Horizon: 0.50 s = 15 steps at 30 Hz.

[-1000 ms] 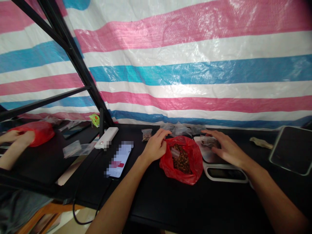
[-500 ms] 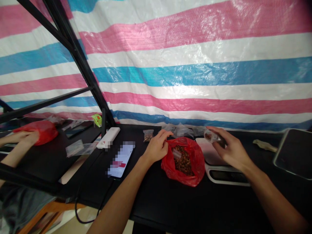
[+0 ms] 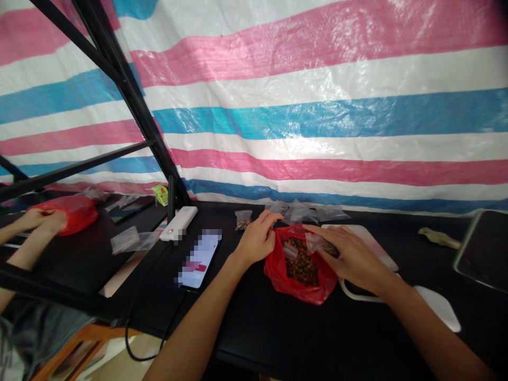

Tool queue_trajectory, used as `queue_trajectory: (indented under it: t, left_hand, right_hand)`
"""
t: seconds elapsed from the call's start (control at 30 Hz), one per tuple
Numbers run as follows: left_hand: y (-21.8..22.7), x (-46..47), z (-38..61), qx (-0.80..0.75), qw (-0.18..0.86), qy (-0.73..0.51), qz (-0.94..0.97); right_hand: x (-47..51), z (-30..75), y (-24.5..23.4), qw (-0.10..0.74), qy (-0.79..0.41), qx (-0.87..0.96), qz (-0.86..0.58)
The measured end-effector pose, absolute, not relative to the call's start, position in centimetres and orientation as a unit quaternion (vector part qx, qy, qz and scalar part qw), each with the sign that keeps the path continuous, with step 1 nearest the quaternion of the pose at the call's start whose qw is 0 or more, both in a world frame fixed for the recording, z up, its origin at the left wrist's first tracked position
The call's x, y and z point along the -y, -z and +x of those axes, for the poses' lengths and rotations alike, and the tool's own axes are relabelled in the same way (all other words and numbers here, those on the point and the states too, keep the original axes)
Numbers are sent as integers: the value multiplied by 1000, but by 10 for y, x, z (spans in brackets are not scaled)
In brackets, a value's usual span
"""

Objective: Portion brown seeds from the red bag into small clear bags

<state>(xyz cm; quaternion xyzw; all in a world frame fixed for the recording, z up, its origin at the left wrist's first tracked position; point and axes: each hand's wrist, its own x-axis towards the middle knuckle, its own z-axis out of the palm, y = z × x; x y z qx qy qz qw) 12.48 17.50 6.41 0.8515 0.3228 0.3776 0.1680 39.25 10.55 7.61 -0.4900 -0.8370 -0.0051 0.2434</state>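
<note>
My left hand (image 3: 257,239) grips the left rim of a red plastic bag (image 3: 278,283), its fingers closed on the film. The bag stands open, with brown, coarse, grain-like pieces (image 3: 304,267) inside. A small clear plastic piece (image 3: 290,250) lies on them. Over the bag's right side, my right hand (image 3: 351,256) is closed on a small clear plastic bag (image 3: 315,243); dark contents show near the fingers. Partly beneath my right hand and forearm is a white kitchen scale (image 3: 367,235). Behind my left hand lies a small filled zip bag (image 3: 243,219).
Clear bags (image 3: 299,212) lie along the back. A phone (image 3: 200,259) and a white power strip (image 3: 178,223) sit left. A white rounded object (image 3: 440,307) and a dark tablet-like slab (image 3: 484,248) are right. Beyond the black frame (image 3: 137,106), another person's hands (image 3: 47,219) hold a red bag.
My right hand has moved left from above the scale to over the red bag, carrying the small clear bag. My left hand stays at the rim. The white rounded object has come into view.
</note>
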Motion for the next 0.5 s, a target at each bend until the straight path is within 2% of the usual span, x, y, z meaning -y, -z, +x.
queue_trajectory:
  t: [0.5]
  left_hand:
    - [-62,-176,125,-312,170,-377,855]
  right_hand:
    - [-107,396,-77,264,3,833,-486]
